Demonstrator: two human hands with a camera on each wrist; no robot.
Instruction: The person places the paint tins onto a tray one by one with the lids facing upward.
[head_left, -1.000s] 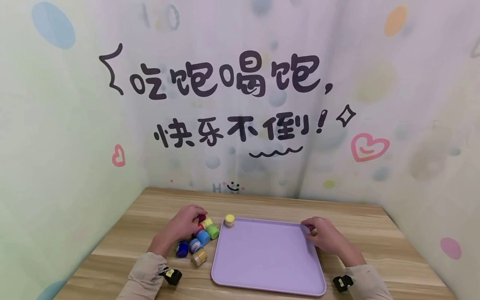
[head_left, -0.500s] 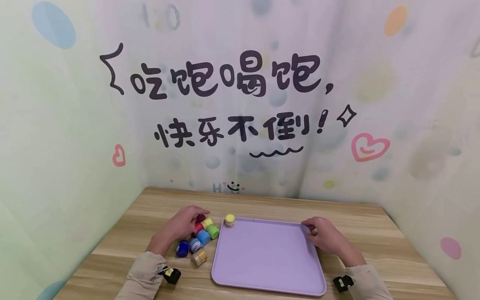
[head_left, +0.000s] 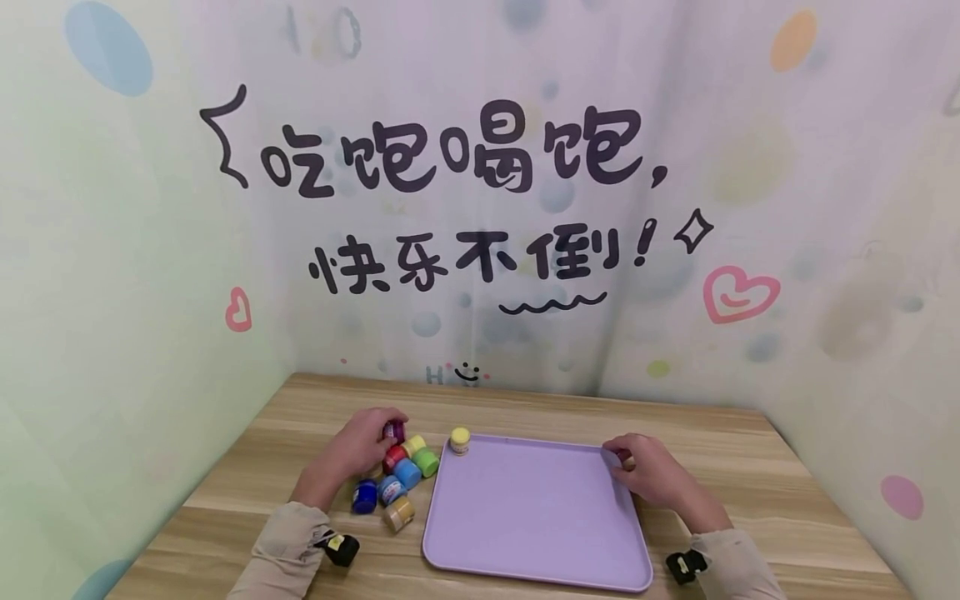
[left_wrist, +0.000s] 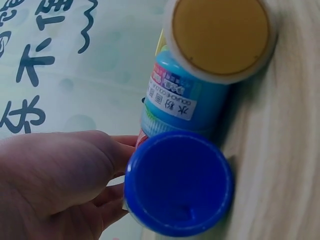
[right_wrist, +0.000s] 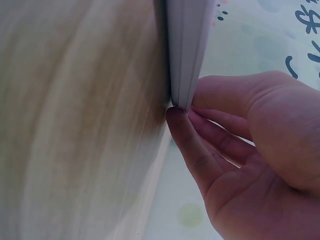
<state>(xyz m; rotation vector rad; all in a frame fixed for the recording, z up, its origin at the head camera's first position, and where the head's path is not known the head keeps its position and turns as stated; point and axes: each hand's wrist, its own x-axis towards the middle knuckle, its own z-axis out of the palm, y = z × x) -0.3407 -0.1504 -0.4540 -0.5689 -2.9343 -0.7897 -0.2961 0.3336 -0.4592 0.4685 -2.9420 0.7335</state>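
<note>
Left of the lilac tray [head_left: 540, 517], my left grip [head_left: 352, 446] seems to pinch the maroon jar [head_left: 393, 432]; both have just edged away from the tray, baring more of the red jar [head_left: 394, 459], so I judge the maroon one is being separated from the cluster. The left wrist view hides my fingertips but shows the dark-blue jar [left_wrist: 177, 182] close up. A yellow jar [head_left: 460, 442] stands upright at the tray's far left corner. At its far right corner, my right grip [head_left: 651, 471] pinches the rim; only the right wrist view shows a fingertip at the rim's underside
</note>
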